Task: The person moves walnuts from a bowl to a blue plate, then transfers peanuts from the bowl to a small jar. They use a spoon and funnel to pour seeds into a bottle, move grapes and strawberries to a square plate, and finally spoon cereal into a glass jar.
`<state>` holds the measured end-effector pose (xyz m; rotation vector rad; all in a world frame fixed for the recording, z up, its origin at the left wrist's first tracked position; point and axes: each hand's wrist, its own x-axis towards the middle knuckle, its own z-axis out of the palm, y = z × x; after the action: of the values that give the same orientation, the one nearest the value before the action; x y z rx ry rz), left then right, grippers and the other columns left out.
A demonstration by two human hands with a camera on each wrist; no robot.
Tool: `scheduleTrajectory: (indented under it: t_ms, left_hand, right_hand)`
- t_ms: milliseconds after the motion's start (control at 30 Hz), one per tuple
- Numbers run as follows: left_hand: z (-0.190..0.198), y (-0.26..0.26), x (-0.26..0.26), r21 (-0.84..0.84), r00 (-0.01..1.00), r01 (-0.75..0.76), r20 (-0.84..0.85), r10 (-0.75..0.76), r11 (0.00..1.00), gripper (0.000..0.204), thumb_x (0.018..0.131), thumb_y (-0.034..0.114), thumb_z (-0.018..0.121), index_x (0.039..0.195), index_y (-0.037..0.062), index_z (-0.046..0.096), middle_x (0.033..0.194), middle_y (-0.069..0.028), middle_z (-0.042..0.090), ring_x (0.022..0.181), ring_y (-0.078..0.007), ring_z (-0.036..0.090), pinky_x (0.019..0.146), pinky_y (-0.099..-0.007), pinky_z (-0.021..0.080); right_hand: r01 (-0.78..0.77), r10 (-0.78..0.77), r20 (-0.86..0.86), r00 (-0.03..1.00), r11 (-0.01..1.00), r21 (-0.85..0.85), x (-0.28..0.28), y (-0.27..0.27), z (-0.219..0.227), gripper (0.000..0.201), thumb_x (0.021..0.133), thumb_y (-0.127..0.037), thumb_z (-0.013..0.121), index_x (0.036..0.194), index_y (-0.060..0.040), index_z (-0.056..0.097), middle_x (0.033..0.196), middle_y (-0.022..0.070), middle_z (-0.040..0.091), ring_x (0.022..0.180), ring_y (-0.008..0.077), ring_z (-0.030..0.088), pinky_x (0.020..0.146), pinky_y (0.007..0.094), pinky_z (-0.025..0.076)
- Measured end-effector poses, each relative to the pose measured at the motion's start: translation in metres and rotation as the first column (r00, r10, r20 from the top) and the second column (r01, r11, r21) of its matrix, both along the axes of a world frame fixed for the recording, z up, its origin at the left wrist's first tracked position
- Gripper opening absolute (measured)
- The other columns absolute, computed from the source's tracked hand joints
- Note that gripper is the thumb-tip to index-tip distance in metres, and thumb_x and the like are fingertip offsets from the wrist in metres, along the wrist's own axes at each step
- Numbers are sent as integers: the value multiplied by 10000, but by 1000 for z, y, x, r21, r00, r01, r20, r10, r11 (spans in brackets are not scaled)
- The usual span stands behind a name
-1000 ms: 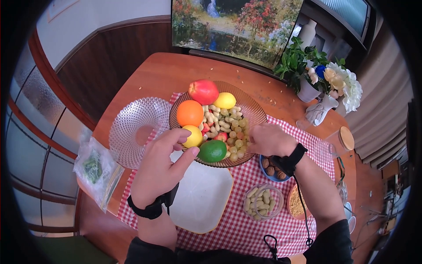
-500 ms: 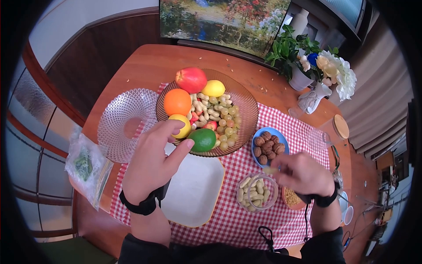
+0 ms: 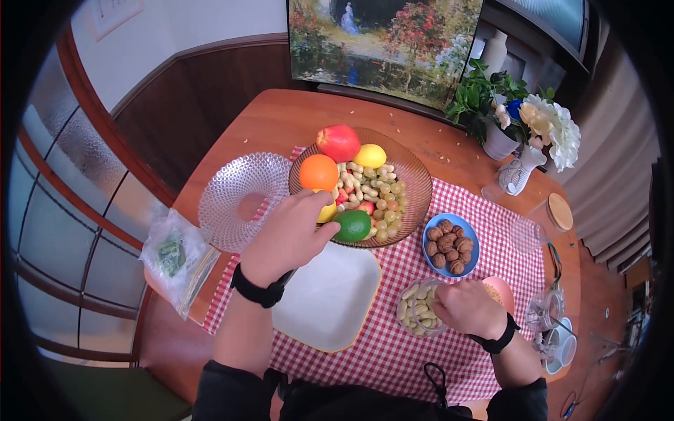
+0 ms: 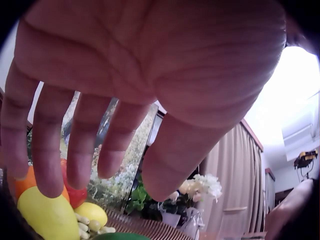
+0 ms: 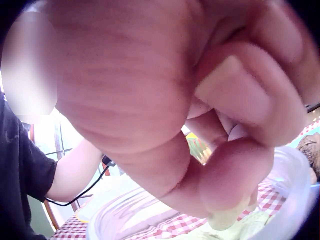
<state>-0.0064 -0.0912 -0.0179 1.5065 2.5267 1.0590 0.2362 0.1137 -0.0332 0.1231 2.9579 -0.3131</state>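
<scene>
the left hand (image 3: 295, 228) loosely spread, the right hand (image 3: 469, 309) curls at the clear tub (image 3: 420, 334) of pale nuts (image 3: 414, 310), likely light, hard, best pinched mid-body, though i can't tell if one's held

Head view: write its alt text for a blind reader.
A person's right hand curls over a clear tub of pale nuts while the left hand hangs by an amber bowl of fruit and peanuts. Walnuts and a white dish stand nearby.
</scene>
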Motion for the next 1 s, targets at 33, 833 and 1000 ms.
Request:
scheduleTrajectory:
  t_ms: [33, 833, 1000]
  left_hand:
    - [-2, 5, -2, -92, 998, 8, -68, -15, 996, 365, 758, 182, 684, 1058, 0, 586, 960, -172, 630, 892, -332, 605, 776, -401, 471]
    - [33, -2, -49, -148, 973, -106, 190, 133, 983, 476, 642, 265, 741, 952, -65, 595, 817, -143, 641, 766, -233, 646, 716, -342, 517]
    - [14, -51, -82, -325, 890, -241, 302, 342, 914, 468, 638, 269, 770, 917, -75, 617, 797, -138, 653, 800, -227, 654, 710, -333, 497]
  right_hand:
    - [-18, 18, 12, 1000, 1000, 8, 2, 0, -2, 195, 803, -186, 581, 776, 6, 608, 662, 177, 618, 620, 330, 628, 589, 415, 502]
    - [202, -304, -167, 938, 871, -449, 79, -12, 40, 303, 760, -206, 743, 943, 5, 626, 641, 100, 638, 563, 213, 642, 517, 307, 486]
    - [248, -335, -110, 936, 846, -471, 82, -15, 39, 283, 757, -201, 737, 943, -15, 633, 648, 89, 641, 560, 214, 640, 524, 308, 486]
